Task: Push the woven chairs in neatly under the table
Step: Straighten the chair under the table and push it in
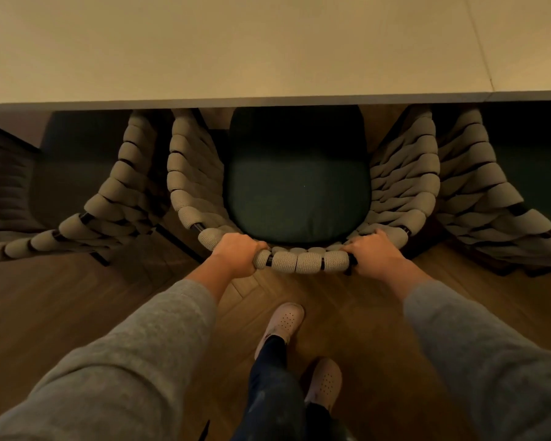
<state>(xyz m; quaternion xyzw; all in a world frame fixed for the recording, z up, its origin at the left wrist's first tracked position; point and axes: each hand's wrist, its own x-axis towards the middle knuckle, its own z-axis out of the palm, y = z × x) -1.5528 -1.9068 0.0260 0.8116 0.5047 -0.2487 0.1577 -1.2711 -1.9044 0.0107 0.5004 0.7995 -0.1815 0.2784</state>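
At the near edge of the table (268,52), middle chair (303,261): a woven chair, thick beige rope wound on a dark frame. Its front lies beneath the tabletop, and its curved back rail points towards the person.
Cushion (296,186): dark green, lying on the middle chair's seat, with its far part in shadow under the table edge.
Left hand (236,254): clamped on the back rail at its left end, fingers curled over the top and thumb on the near side.
Right hand (377,253): clamped on the same rail at its right end, fingers wrapped over the rope.
Left chair (121,173): same weave, just beside the middle chair, its front under the table and its back rail running out towards the lower left.
Right chair (477,186): same weave, close on the other side, also partly under the table.
Table: a pale, plain top filling the upper part of the view, with a thin seam near its right end.
Sleeves (134,361): grey, one on each forearm.
Shoes (283,326): pale and perforated, one ahead of the other, below dark trousers.
Floor (61,297): brown wood.
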